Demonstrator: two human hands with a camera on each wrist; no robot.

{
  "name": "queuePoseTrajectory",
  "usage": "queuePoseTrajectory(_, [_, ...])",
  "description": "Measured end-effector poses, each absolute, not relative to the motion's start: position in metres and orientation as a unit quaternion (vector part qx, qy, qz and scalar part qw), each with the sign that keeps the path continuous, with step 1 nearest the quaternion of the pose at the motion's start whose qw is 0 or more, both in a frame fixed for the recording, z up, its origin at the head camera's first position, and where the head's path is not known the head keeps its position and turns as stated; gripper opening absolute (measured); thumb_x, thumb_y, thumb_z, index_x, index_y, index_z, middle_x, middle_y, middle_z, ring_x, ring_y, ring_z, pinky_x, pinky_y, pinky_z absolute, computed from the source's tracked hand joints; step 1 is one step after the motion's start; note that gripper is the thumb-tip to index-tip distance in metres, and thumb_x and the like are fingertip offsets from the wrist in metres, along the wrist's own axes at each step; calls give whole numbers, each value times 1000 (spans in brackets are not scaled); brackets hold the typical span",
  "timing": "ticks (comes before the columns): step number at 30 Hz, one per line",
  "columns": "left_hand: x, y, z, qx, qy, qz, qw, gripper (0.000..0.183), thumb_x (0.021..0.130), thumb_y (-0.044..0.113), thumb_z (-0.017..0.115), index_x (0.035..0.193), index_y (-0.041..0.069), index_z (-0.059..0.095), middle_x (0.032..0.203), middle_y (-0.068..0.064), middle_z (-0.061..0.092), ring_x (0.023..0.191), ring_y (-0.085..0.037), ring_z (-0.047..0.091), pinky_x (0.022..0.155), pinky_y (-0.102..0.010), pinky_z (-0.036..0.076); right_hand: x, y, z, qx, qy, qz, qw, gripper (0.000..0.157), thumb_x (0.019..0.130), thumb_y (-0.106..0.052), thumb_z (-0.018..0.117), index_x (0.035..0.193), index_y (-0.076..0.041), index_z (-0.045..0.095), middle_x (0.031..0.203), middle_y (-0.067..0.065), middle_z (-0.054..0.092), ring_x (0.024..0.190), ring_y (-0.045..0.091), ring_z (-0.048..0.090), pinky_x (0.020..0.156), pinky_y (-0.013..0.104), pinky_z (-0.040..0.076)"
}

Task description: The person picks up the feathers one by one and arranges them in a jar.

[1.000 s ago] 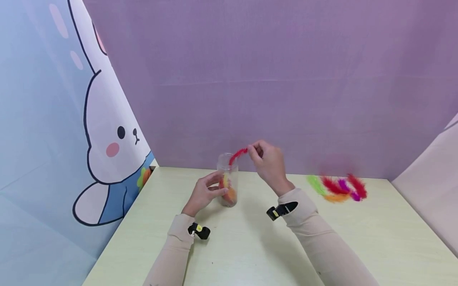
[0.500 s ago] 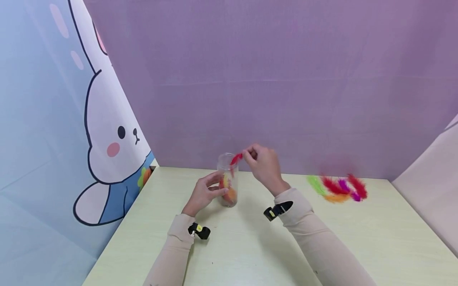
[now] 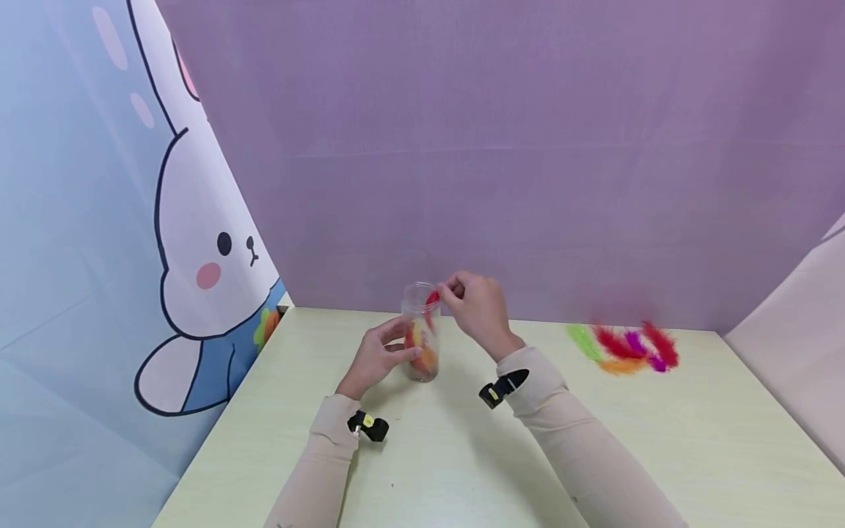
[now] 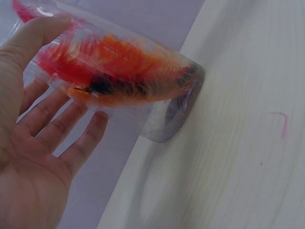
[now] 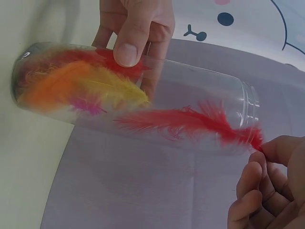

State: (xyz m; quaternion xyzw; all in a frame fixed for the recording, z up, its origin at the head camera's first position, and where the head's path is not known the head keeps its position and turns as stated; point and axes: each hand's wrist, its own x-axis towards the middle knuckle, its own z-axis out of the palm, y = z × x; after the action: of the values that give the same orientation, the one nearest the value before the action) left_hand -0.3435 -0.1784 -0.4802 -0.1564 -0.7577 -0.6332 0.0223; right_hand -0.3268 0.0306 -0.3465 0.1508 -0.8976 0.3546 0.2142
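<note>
A clear jar [image 3: 422,299] stands upright on the table, with orange, yellow, red and magenta feathers [image 5: 62,88] bunched in its lower part. My left hand [image 3: 379,357] grips the jar's side, thumb in front and fingers round the back. At the jar's mouth, my right hand [image 3: 480,308] pinches the end of a red feather [image 5: 181,121] between thumb and fingertips. Most of that feather hangs inside the jar, above the other feathers. Its pinched end is at the rim.
To the right on the table [image 3: 660,440] lies a loose row of feathers [image 3: 620,348] in green, red, orange and purple. A purple cloth backdrop [image 3: 502,147] rises behind the table, and a rabbit-printed sheet [image 3: 198,279] hangs on the left.
My right hand has moved left and down to the jar's mouth, lowering the red feather into the jar. The left hand and the jar have stayed put.
</note>
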Motion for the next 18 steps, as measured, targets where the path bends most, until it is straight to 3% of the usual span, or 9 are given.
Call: queuePoseTrajectory(18, [-346, -179, -482, -166, -754, -636, 14, 70, 81, 23, 89, 144, 14, 58, 142, -11, 64, 133, -29, 59, 105, -43, 56, -326, 36, -355, 158, -888, 377, 209, 22, 99, -28, 67, 88, -10, 73, 68, 3, 62, 61, 16, 53, 56, 26, 41])
